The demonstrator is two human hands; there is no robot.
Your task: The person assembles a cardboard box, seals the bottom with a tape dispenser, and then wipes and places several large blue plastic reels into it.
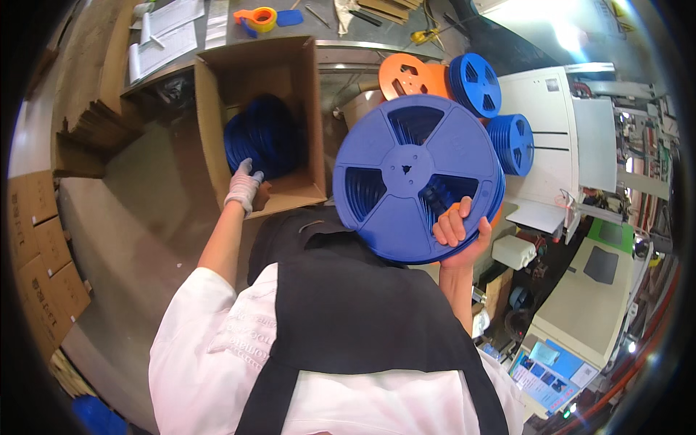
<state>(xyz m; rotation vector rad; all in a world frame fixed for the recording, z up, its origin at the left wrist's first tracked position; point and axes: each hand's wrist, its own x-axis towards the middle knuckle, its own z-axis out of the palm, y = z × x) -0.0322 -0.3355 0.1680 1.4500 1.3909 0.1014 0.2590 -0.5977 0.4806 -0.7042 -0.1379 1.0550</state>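
Observation:
My right hand (pixel 460 230) is bare and grips a thick stack of large blue reels (pixel 406 168) through a cutout near the rim. The fingers bend over the spoke edge and the thumb is at the outside. My left hand (pixel 243 187), in a white glove, reaches over the near edge of an open cardboard box (pixel 206 138). More blue reels (pixel 264 138) lie inside the box, in shadow. The left fingers are stretched out and apart at the near side of these reels; whether they press on them is hard to see.
Behind the held stack are orange reels (pixel 403 75) and smaller blue reel stacks (pixel 475 85). A workbench (pixel 326 18) at the back carries papers and an orange tape roll (pixel 262 18). Closed cartons (pixel 43 246) stand at the left, a beige machine (pixel 580 297) at the right.

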